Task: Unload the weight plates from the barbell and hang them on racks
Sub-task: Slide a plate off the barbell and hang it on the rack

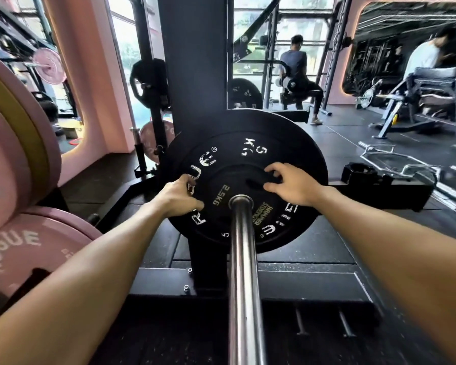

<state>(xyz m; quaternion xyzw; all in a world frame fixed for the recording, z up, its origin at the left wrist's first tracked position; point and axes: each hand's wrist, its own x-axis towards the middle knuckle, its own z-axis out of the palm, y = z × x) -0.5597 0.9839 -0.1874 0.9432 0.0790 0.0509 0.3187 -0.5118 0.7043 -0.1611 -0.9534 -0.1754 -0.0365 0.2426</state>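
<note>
Gripping the small 2.5 kg plate (241,191) at its nine and two o'clock edges, left hand (181,197) and right hand (291,184) should draw it evenly along the barbell sleeve (244,272), leaving the 5 kg plate (295,143) seated behind.

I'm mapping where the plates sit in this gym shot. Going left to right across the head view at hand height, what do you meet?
Pink plates → left hand at the small plate's left edge → barbell sleeve → right hand, fingers on the 2.5 kg plate → rim of the 5 kg plate → black collar on the floor.
</note>
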